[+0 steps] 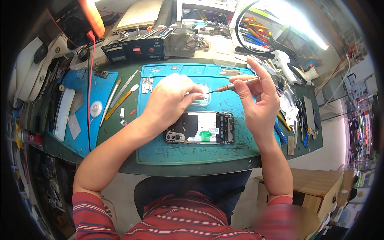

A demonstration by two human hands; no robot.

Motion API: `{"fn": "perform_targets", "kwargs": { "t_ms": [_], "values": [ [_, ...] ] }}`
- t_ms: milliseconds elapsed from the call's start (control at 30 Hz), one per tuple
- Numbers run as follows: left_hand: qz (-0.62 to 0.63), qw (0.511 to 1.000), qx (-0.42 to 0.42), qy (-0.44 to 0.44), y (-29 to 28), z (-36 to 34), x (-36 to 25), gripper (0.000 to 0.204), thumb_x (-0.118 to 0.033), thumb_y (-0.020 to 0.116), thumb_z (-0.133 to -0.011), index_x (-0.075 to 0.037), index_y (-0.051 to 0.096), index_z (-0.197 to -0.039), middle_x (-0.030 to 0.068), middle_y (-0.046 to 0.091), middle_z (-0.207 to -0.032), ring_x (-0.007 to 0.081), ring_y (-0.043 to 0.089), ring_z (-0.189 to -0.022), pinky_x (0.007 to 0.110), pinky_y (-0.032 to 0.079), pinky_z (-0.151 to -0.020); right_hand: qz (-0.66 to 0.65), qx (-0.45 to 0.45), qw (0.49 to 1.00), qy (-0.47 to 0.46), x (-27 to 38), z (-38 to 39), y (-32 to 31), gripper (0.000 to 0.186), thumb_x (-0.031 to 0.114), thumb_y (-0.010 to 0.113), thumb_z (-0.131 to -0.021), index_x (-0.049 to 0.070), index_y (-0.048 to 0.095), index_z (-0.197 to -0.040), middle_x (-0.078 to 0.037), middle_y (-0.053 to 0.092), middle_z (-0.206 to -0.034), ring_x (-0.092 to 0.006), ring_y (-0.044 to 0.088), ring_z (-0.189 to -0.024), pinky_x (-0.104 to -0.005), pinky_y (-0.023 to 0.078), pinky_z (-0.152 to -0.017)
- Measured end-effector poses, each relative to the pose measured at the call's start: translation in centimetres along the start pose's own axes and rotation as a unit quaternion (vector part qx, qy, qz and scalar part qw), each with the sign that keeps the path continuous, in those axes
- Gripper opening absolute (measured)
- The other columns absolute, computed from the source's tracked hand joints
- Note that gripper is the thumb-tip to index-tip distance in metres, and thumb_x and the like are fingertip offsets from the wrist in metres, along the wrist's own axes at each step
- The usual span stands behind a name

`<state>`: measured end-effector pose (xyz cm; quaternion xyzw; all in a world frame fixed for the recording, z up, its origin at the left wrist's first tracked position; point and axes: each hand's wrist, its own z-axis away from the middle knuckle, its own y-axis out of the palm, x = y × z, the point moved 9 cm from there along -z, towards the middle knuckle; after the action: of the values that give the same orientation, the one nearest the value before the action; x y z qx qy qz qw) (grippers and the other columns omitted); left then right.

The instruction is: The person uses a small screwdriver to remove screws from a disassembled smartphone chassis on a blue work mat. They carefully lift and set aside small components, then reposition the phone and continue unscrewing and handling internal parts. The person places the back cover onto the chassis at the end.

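My right hand (261, 100) grips a slim copper-coloured screwdriver (232, 86), its dark tip pointing left. Thumb and fingers of my left hand (170, 94) are pinched together beside that tip; whatever they hold is too small to make out. Beneath them a small clear plastic box (203, 101) stands on the blue work mat (176, 156), partly hidden by my left hand. Closer to me lies an opened smartphone (204, 120) on its side, its battery and black inner parts bare and its camera lenses at the left end. Neither hand touches the phone.
Left of the mat lie a yellow-handled knife (120, 105), tweezers and a second blue mat (105, 90). A dark bench device (134, 50) with red switches stands behind. Pens and tools (282, 130) crowd the right side, and a black cable (237, 30) loops overhead.
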<state>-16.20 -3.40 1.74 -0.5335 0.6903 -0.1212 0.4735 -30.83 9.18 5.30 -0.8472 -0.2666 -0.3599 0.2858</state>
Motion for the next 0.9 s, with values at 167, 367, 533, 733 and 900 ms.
{"fn": "perform_targets", "kwargs": {
  "t_ms": [167,367,533,733,900],
  "values": [
    [0.026,1.0,0.002,0.005,0.2,-0.1,-0.4,0.011,-0.013,0.079,-0.092,-0.004,0.076,-0.099,0.0096,0.071,-0.09,0.0291,0.065,-0.087,0.039,0.052,-0.081,-0.013,0.009,1.0,0.001,0.1,0.1,0.1,0.051,0.007,0.075,-0.1,-0.002,0.057,-0.147,-0.012,0.08,-0.101,-0.0142,0.077,-0.091,-0.0284,0.06,-0.085],
    [0.027,0.998,0.034,-0.035,0.6,0.1,-0.2,0.014,-0.014,0.08,-0.092,-0.003,0.075,-0.097,0.0092,0.071,-0.091,0.0264,0.066,-0.086,0.038,0.052,-0.077,-0.023,0.029,0.999,-0.007,0.3,0.2,0.1,0.051,0.006,0.074,-0.099,-0.001,0.057,-0.147,-0.011,0.08,-0.101,-0.0147,0.077,-0.091,-0.0301,0.059,-0.087],
    [0.019,0.999,0.025,-0.025,0.6,0.1,-0.8,0.015,-0.015,0.081,-0.091,-0.002,0.074,-0.097,0.0089,0.071,-0.091,0.0255,0.066,-0.085,0.037,0.052,-0.075,-0.018,0.04,0.999,-0.03,1.1,0.4,-0.1,0.052,0.004,0.072,-0.1,0.001,0.056,-0.149,-0.011,0.079,-0.102,-0.0152,0.076,-0.092,-0.0308,0.059,-0.085],
    [0.012,1.0,0.027,-0.002,0.8,-0.5,-3.0,0.017,-0.015,0.081,-0.09,-0.002,0.071,-0.095,0.0095,0.069,-0.089,0.0278,0.065,-0.086,0.039,0.052,-0.077,-0.008,0.04,0.998,-0.049,1.8,0.9,-1.2,0.054,0.002,0.068,-0.101,0.002,0.05,-0.153,-0.009,0.077,-0.103,-0.0172,0.074,-0.094,-0.0325,0.059,-0.084],
    [-0.019,0.999,0.021,0.04,1.4,-0.7,-4.9,0.016,-0.018,0.08,-0.089,-0.005,0.07,-0.091,0.0097,0.066,-0.087,0.0313,0.065,-0.088,0.043,0.051,-0.081,-0.028,0.056,0.998,-0.031,2.3,1.6,-2.3,0.054,0.002,0.067,-0.102,0.002,0.049,-0.153,-0.009,0.077,-0.1,-0.0174,0.075,-0.093,-0.0325,0.059,-0.083]
  ]
}}
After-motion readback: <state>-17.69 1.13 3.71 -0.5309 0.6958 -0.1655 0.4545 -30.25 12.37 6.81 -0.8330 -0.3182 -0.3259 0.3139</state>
